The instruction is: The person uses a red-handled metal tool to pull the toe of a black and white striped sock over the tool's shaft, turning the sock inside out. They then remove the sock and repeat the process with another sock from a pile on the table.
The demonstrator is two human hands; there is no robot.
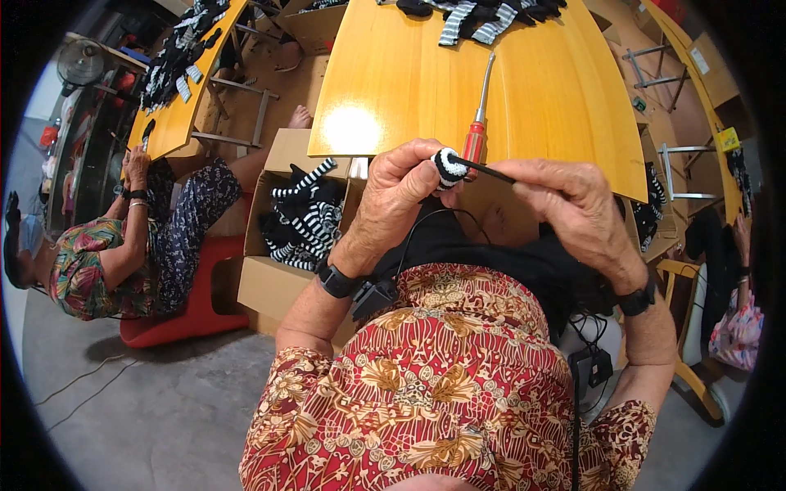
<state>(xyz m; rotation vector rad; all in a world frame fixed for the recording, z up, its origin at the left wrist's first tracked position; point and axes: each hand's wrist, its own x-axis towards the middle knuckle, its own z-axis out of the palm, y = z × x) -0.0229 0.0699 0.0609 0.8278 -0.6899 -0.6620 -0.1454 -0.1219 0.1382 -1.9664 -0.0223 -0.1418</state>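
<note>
My left hand (401,182) pinches a small black-and-white striped knit piece (450,167), bunched between thumb and fingers just off the table's near edge. From this piece a thin black strip (491,172) runs taut to my right hand (573,204), whose thumb and forefinger are closed on its other end. Whether the strip is part of the knit or a separate thing, I cannot tell. Just beyond my hands lies a screwdriver (475,139) with a red handle, its metal shaft pointing away across the table; the handle's near end is partly hidden behind the knit piece.
The yellow table (393,82) bears a pile of striped and black knit pieces (483,15) at its far edge. A cardboard box (274,282) full of similar pieces stands left of me. One person (106,254) sits at another table on the left, another (737,327) at the right.
</note>
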